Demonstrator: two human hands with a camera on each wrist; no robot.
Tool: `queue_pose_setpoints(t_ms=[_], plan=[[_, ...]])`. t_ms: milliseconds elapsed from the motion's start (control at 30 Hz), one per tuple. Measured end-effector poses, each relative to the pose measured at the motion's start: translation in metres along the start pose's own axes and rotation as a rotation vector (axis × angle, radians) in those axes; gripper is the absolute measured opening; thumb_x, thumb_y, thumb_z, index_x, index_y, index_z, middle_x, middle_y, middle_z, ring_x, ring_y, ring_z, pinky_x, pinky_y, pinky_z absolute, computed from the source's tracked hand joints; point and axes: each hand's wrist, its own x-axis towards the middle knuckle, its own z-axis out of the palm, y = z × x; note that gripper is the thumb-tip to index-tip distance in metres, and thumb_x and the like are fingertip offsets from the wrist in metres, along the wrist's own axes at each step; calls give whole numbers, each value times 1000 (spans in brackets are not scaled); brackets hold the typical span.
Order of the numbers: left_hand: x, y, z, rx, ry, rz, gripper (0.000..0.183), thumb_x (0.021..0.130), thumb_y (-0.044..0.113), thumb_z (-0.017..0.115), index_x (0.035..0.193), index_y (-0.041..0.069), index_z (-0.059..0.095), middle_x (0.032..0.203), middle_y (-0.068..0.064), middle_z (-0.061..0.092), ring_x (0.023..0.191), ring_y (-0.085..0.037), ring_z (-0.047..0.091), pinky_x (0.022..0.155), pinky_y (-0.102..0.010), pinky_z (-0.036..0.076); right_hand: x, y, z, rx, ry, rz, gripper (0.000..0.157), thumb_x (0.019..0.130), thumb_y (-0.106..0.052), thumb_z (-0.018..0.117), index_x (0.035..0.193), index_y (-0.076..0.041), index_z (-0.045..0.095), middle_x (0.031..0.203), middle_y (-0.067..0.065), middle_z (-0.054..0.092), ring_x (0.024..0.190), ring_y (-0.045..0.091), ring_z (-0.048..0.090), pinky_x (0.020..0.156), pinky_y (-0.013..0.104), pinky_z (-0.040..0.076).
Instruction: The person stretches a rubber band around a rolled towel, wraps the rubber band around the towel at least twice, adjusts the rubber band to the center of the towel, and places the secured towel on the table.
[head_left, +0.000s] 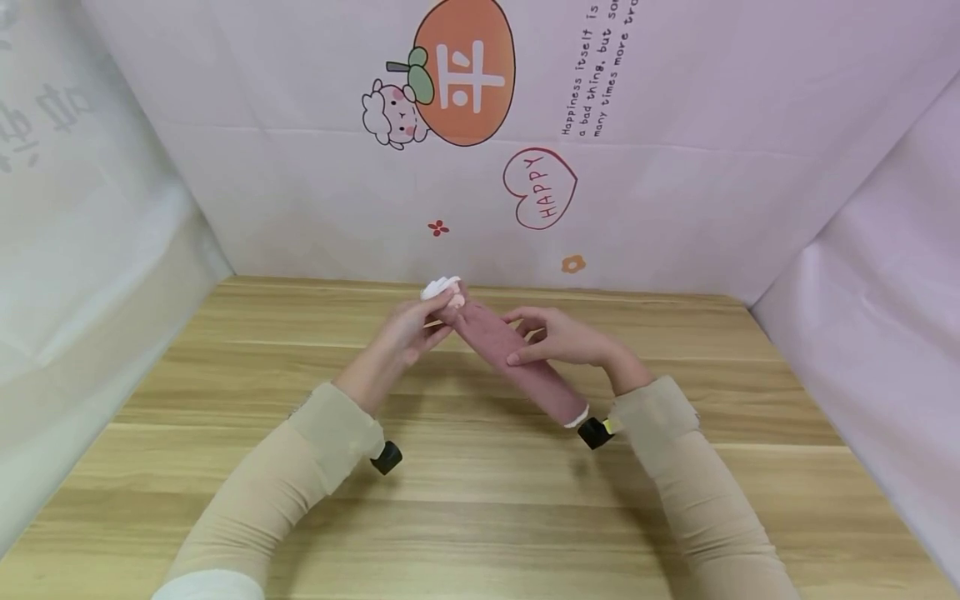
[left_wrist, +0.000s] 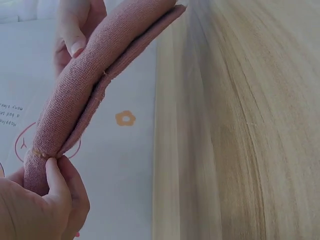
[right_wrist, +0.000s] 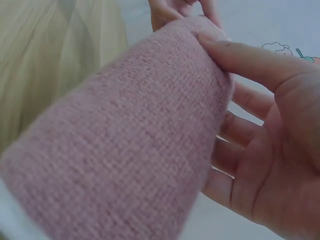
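Note:
A long pink terry-cloth roll [head_left: 517,354] is held up over the table, slanting down to the right. My left hand [head_left: 408,333] pinches its upper end between thumb and fingers, beside a white and pale pink piece [head_left: 441,288] attached there. Midway along, my right hand [head_left: 562,337] holds the roll, thumb on the near face and fingers on the far side. White edging [head_left: 577,417] shows at the lower end. In the left wrist view the cloth [left_wrist: 75,95] lies doubled, a thick padded layer against a thinner one, with a stitched seam near the left thumb.
The wooden table [head_left: 480,500] stretches beneath both arms. A white printed cloth backdrop [head_left: 315,200] rises behind it, and white cloth hangs on the left and right. Small black cameras [head_left: 387,458] are strapped to both wrists.

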Motion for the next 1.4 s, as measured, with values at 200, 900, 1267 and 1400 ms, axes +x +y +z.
queue_pose_setpoints(t_ms=[200, 900, 1267, 1400], plan=[[-2, -2, 1, -12, -12, -8, 26, 104, 10, 61, 126, -1, 56, 113, -8, 57, 87, -13, 61, 79, -20, 58, -2, -2, -5, -57, -21, 22, 56, 93, -21, 78, 141, -3, 55, 114, 12, 69, 109, 30, 64, 93, 43, 54], [-7, -7, -1, 26, -28, 20, 25, 103, 15, 64, 120, -1, 58, 107, -7, 57, 86, -14, 61, 77, -19, 58, 22, -34, 26, -219, 372, -336, 12, 97, -4, 70, 106, -7, 78, 97, 2, 69, 88, 18, 61, 78, 39, 55], [-5, -11, -1, 59, -36, 36, 31, 103, 16, 64, 127, -2, 58, 110, -8, 58, 90, -16, 62, 80, -20, 57, 30, -48, 32, -501, 333, -344, 7, 96, -1, 70, 100, -5, 73, 102, 6, 64, 88, 20, 59, 79, 32, 53], [-6, -11, 0, 54, -37, 34, 33, 103, 15, 64, 131, -2, 58, 112, -8, 59, 92, -16, 61, 79, -21, 58, 30, -50, 29, -552, 281, -345, 7, 98, -1, 69, 102, -5, 73, 102, 6, 63, 88, 20, 60, 80, 31, 53]])
